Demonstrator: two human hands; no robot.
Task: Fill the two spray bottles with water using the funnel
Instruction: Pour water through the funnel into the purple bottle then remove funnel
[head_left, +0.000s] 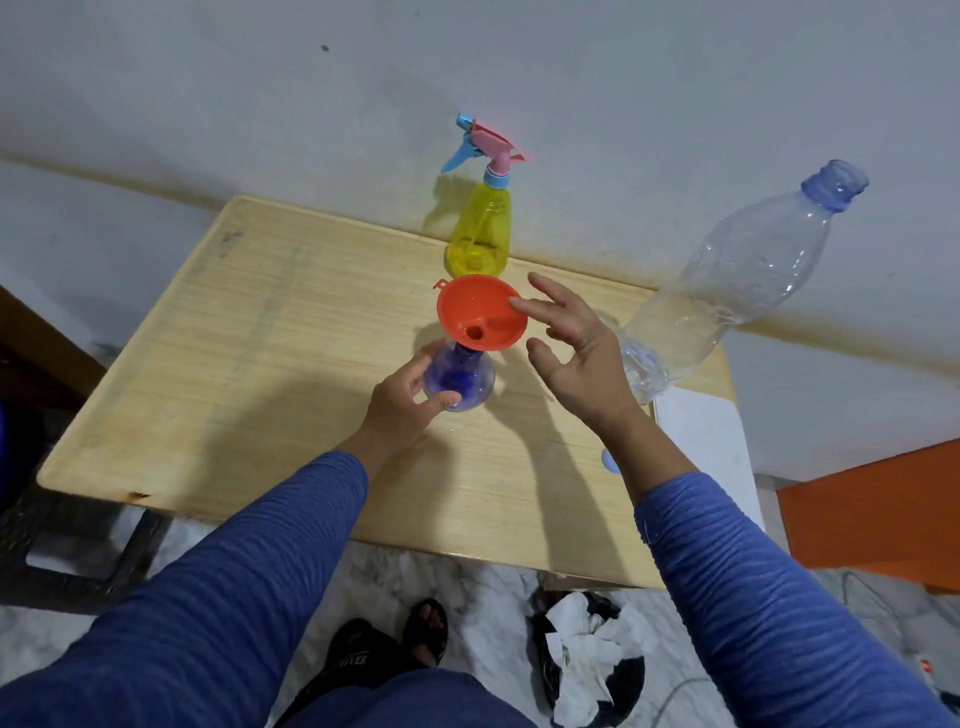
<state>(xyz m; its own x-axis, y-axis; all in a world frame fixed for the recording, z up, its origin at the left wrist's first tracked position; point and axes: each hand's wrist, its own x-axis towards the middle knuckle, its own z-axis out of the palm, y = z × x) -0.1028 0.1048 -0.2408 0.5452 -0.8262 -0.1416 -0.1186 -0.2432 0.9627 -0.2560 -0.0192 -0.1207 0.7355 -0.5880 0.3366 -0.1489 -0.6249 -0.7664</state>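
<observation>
The wooden table (218, 364) carries everything. The largest item, a clear water bottle (727, 291), stands uncapped at about three o'clock from the centre and looks almost empty. At twelve o'clock the yellow spray bottle (480, 234) stands with its spray head on. Near the centre, the blue spray bottle (460, 382) stands open with the orange funnel (480, 312) seated in its neck, tilted slightly.

The step in hand seems to be handling the funnel. To do it well, the base should be held steady and the funnel kept upright, moved straight along the neck so nothing tips.

The left hand (410, 400) curls its fingers and thumb around the blue bottle's base from seven o'clock. The right hand (576, 353) is spread, fingers apart; one fingertip (517, 301) touches the funnel's rim at three o'clock.
</observation>
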